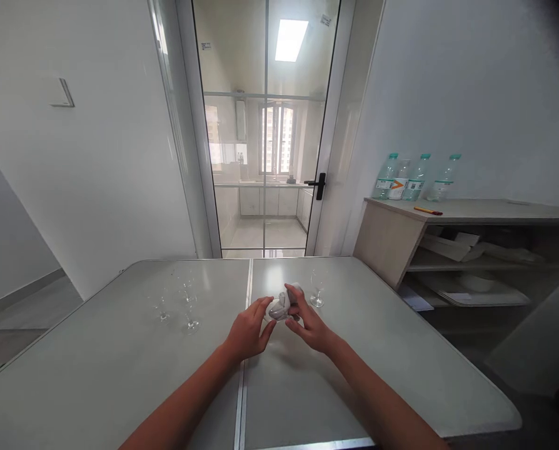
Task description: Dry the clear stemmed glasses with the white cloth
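Observation:
Over the middle of the table, my left hand (251, 328) and my right hand (310, 319) meet around a bunched white cloth (279, 307). My left fingers and thumb curl round its left side, where a clear, glass-like curve shows; the cloth seems to lie in or around a small glass, mostly hidden. My right fingers are closed on the cloth from the right. Just beyond my right hand stands a clear stemmed glass (317, 300). Off to the left, several similar stemmed glasses (192, 324) stand upright, close together.
The grey table (120, 375) has a metal seam (242, 394) down its middle. At right stands a wooden shelf unit (389, 240) with plastic bottles (415, 178) and an orange pen-like stick (428, 211) on top. A glass door (265, 137) rises behind the table.

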A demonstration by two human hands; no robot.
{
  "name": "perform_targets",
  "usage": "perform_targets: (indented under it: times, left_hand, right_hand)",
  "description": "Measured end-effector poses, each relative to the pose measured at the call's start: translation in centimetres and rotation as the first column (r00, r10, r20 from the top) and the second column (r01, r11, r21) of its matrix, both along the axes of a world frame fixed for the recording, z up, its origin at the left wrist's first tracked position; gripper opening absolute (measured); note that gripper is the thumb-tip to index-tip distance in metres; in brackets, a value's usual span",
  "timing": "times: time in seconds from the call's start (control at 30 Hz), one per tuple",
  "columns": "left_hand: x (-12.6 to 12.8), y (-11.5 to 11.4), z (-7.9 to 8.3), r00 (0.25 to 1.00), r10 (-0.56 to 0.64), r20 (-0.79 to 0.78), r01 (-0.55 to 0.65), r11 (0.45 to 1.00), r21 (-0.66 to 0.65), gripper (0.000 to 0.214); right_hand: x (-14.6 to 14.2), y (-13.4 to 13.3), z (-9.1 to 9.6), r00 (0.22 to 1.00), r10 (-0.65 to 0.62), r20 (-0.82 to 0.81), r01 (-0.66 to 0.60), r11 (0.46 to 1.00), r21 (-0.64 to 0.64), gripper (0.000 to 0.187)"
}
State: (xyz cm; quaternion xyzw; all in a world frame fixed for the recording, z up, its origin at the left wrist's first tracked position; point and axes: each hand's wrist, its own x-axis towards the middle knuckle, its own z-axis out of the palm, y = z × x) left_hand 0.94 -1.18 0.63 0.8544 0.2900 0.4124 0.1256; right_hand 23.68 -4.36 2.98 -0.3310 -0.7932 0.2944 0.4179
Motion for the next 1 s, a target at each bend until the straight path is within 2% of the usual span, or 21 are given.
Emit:
perform_targets:
  times: [0.1,0.17,0.27,0.33,0.37,0.4,0.47,0.57,0.67,0.73,0.83,0.9,1.0]
  left_hand:
    - [0.1,-0.1,-0.1,0.999,-0.027,0.031,0.029,0.998,-0.057,0.051]
    - [0.3,-0.2,0.1,0.996,-0.055,0.076,0.067,0.984,-0.165,0.046]
    - [0.5,-0.2,0.5,0.979,-0.132,0.155,0.181,0.914,-0.364,0.041]
    - [0.6,0.0,0.7,0.959,-0.17,0.228,0.259,0.852,-0.454,0.04]
    - [0.6,0.1,0.8,0.953,-0.17,0.249,0.273,0.839,-0.47,0.041]
    - [0.5,0.2,0.7,0.955,-0.161,0.248,0.263,0.844,-0.467,0.04]
    - [0.3,0.5,0.6,0.974,-0.111,0.195,0.184,0.894,-0.409,0.039]
    - [-0.1,0.8,0.1,0.995,-0.013,0.099,0.038,0.966,-0.254,0.043]
    - [-0.4,0.9,-0.1,1.0,0.015,-0.004,-0.015,0.995,-0.095,0.047]
    - [-0.5,0.9,0.1,0.997,0.007,-0.073,-0.009,1.0,-0.027,0.045]
    - [-0.5,0.7,0.6,0.992,0.009,-0.124,-0.009,1.0,0.001,0.045]
    - [-0.3,0.4,0.9,0.995,0.012,-0.102,-0.013,1.0,-0.011,0.048]
    - [-0.1,0.0,1.0,1.0,0.004,-0.021,-0.005,0.999,-0.044,0.049]
  right_hand:
    - [0.3,0.1,-0.2,0.988,-0.002,0.155,-0.002,1.0,0.026,0.081]
    - [0.6,0.2,-0.4,0.971,0.006,0.238,-0.024,0.997,0.073,0.082]
    - [0.9,0.4,-0.5,0.958,0.039,0.283,-0.08,0.988,0.134,0.081]
    - [1.1,0.4,-0.4,0.969,0.072,0.238,-0.095,0.991,0.09,0.077]
    - [1.1,0.5,-0.4,0.977,0.086,0.193,-0.096,0.994,0.043,0.074]
    - [1.1,0.5,-0.3,0.985,0.099,0.143,-0.099,0.995,-0.007,0.073]
    - [1.1,0.4,-0.1,0.991,0.113,0.076,-0.106,0.99,-0.091,0.078]
    - [0.9,0.3,0.2,0.992,0.08,0.1,-0.069,0.991,-0.113,0.088]
    - [0.6,0.3,0.2,0.997,0.059,0.046,-0.05,0.984,-0.168,0.089]
    - [0.5,0.4,0.3,0.992,0.084,-0.094,-0.109,0.949,-0.295,0.088]
    - [0.4,0.6,0.4,0.95,0.097,-0.296,-0.226,0.868,-0.442,0.091]
    - [0.4,0.7,0.4,0.949,0.097,-0.301,-0.228,0.869,-0.439,0.089]
    - [0.7,0.7,0.1,0.994,0.098,-0.05,-0.107,0.961,-0.255,0.081]
